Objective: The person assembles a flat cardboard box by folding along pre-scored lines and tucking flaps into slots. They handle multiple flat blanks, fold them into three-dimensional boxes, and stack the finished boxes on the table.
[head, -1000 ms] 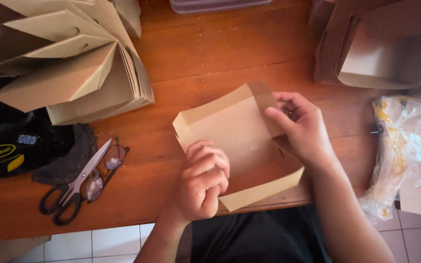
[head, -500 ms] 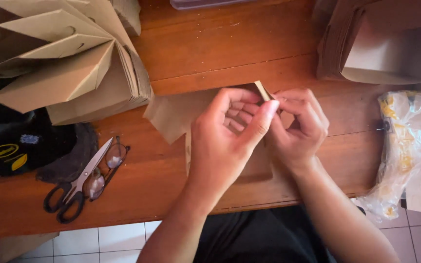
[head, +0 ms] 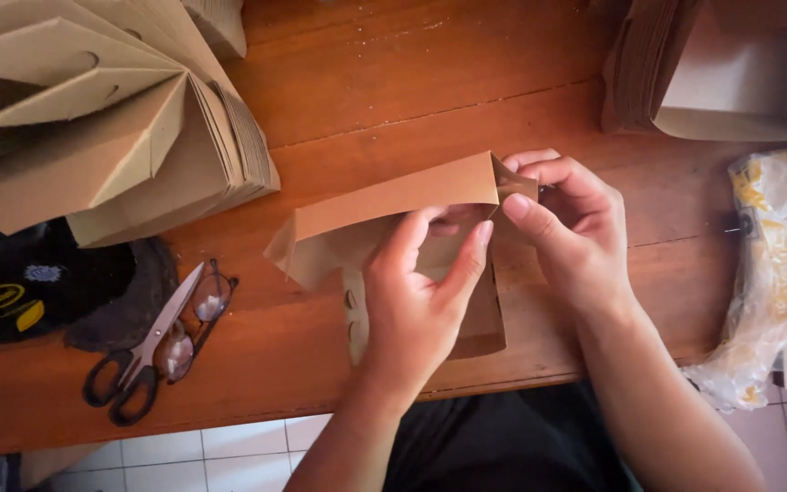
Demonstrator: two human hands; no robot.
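We are folding a kraft cardboard box blank (head: 384, 214) over the wooden table (head: 412, 82); left hand (head: 416, 305) braces its wall, right hand (head: 571, 232) pinches the corner flap, which we judge needs tucking in

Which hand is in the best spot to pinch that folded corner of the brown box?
Probably the right hand: its thumb and fingers already sit at the folded corner of the brown cardboard box. The left hand rests lower, on the box's middle.
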